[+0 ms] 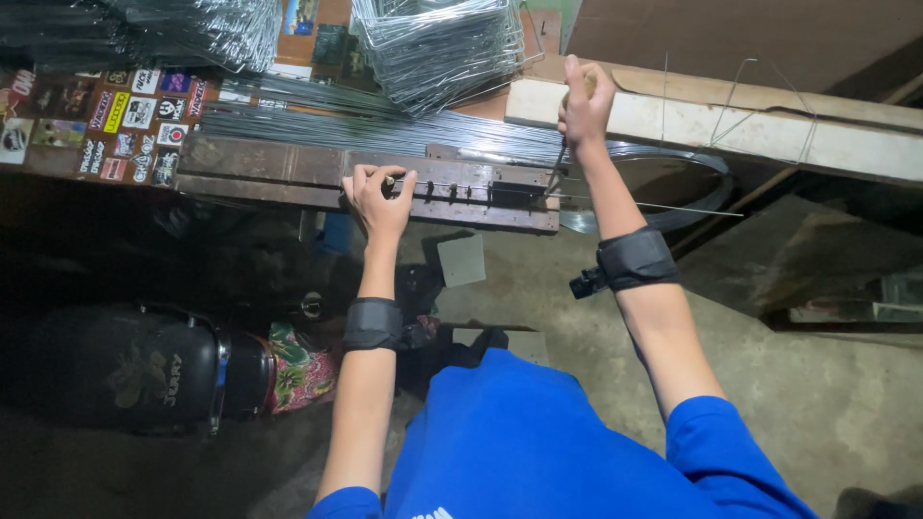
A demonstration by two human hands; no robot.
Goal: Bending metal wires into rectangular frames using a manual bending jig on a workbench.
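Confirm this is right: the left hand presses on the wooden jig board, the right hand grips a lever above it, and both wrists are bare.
Not quite. The head view shows a black band on each wrist. The left hand does press on the wooden jig board, and the right hand grips the lever.

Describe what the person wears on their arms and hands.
Both hands, left and right, are bare, with no gloves. Each wrist carries a wide black band: the left band and the right band, which has a small black clip-like piece sticking out at its side. Bright blue sleeves cover the upper arms; forearms are uncovered.

Thin steel wire (pixel 635 204) (straight) lying across wooden jig (pixel 461 192).
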